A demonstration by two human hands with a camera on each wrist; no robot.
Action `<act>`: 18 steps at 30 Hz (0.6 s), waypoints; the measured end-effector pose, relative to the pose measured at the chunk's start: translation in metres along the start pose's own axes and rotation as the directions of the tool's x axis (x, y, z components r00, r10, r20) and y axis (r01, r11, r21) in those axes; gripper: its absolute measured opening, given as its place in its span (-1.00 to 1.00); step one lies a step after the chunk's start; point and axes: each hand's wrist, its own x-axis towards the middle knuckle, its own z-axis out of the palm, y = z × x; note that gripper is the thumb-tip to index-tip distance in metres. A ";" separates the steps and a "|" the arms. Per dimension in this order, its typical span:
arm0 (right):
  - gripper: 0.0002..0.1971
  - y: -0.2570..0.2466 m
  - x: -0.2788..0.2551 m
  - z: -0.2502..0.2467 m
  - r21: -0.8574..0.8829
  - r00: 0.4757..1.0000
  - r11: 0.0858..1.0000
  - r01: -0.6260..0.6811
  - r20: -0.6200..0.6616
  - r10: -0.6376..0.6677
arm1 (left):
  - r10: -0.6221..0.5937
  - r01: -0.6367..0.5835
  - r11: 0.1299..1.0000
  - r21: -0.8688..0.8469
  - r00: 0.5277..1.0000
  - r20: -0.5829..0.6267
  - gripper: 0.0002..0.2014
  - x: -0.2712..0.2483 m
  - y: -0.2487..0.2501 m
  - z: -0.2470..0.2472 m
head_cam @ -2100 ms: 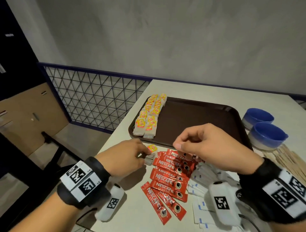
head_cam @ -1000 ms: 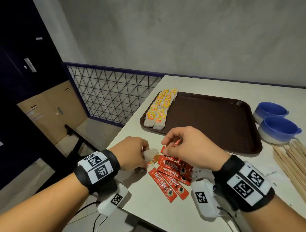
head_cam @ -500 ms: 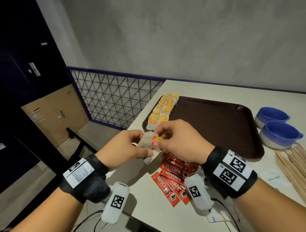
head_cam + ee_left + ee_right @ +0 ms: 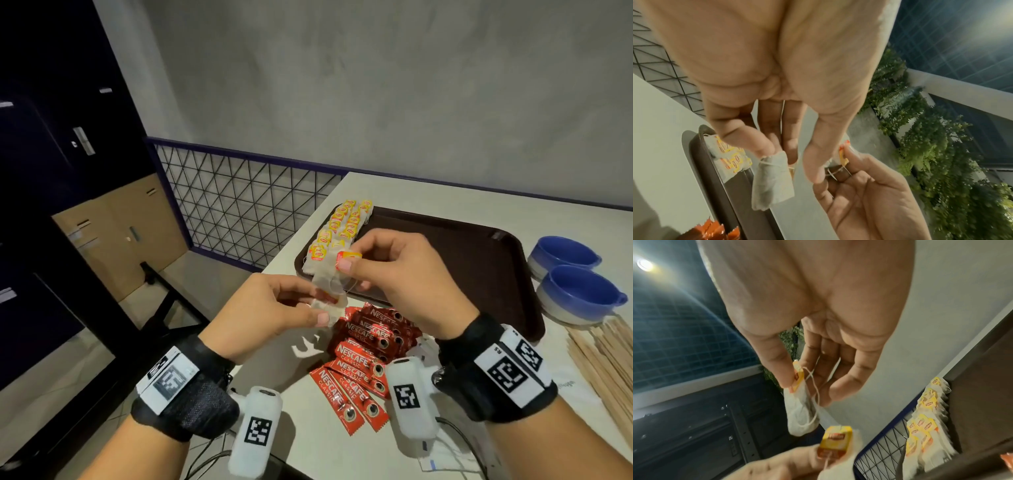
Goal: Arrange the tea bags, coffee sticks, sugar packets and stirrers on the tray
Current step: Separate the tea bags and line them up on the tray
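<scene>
Leftmost, the left hand (image 4: 274,308) pinches a tea bag (image 4: 772,180) between thumb and fingertips, held in the air above the near edge of the bench (image 4: 298,442). Just beside it, the right hand (image 4: 400,274) pinches the yellow-red tag (image 4: 348,257) of a second tea bag (image 4: 799,415), which dangles on its string below that hand. Beneath both hands, red coffee sticks (image 4: 359,363) lie heaped on the bench. Beyond them, the brown tray (image 4: 479,260) carries two rows of tea bags (image 4: 337,229) along its left edge. Further right stand two blue bowls (image 4: 579,291), with wooden stirrers (image 4: 606,356) piled near them
</scene>
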 end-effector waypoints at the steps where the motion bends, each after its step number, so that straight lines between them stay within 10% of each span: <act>1: -0.87 -0.001 0.002 -0.005 0.013 1.000 1.000 0.008 -0.013 -0.008 | 0.001 -0.001 1.000 -0.008 1.000 -0.027 -0.65 0.000 0.000 -0.002; 8: -0.73 -0.001 0.007 -0.029 0.048 1.000 0.999 -0.006 -0.024 0.007 | 0.056 -0.075 0.995 -0.067 0.966 -0.253 -0.88 0.000 0.001 -0.003; 13: -0.73 0.000 0.003 -0.031 0.009 0.999 0.999 -0.037 0.012 0.037 | 0.013 -0.037 0.993 -0.114 0.980 -0.197 -0.63 0.003 0.003 0.001; 18: -0.80 0.000 0.004 -0.027 -0.066 0.999 0.998 -0.013 0.029 0.015 | 0.023 -0.047 0.991 -0.126 0.983 -0.182 -0.85 0.008 0.003 0.007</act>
